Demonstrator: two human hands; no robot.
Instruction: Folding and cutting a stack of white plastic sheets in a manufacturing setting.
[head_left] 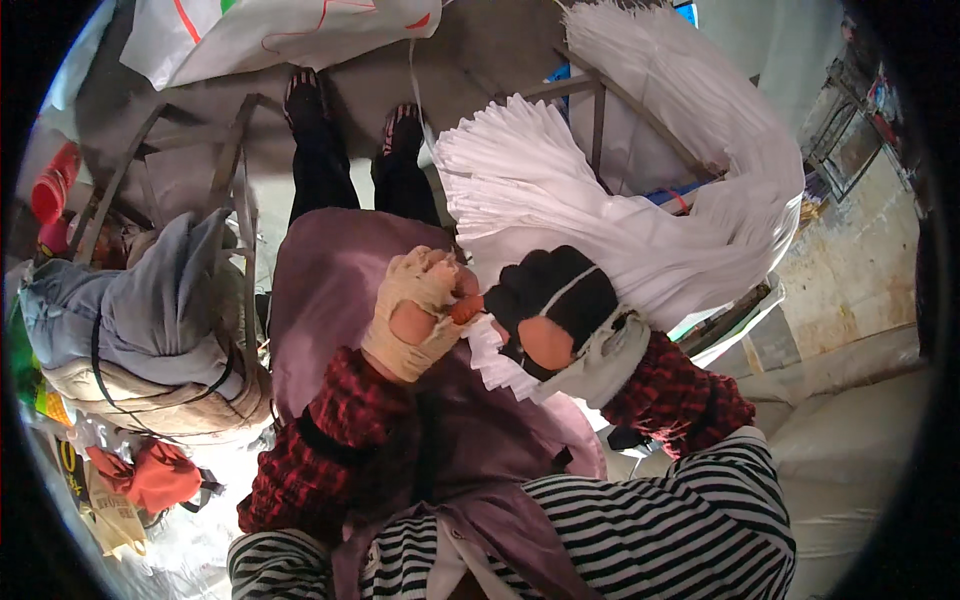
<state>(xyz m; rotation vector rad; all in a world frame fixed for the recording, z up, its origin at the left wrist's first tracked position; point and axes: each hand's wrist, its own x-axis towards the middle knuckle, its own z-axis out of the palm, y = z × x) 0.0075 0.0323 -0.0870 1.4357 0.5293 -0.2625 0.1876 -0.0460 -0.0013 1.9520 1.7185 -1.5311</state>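
My left hand (pixel 415 310), in a beige glove with an opening over its back, is closed above my purple apron (pixel 330 270). Its fingertips meet those of my right hand (pixel 555 310), which wears a black glove with a white band and white cloth at the wrist. A small white pleated piece (pixel 498 365) hangs from my right hand's closed fingers. Something small and orange-red (pixel 465 308) shows between the two hands; what it is I cannot make out. Beyond my right hand lies a large bundle of white pleated material (pixel 620 235), fanned out at its ends.
A metal frame (pixel 598 120) stands by the bundle. To my left, grey and beige cloths (pixel 140 310) are bound with black cord, with a red-orange cloth (pixel 160 475) below them. A white printed sack (pixel 270 35) lies ahead of my feet. At far left is a red item (pixel 52 190).
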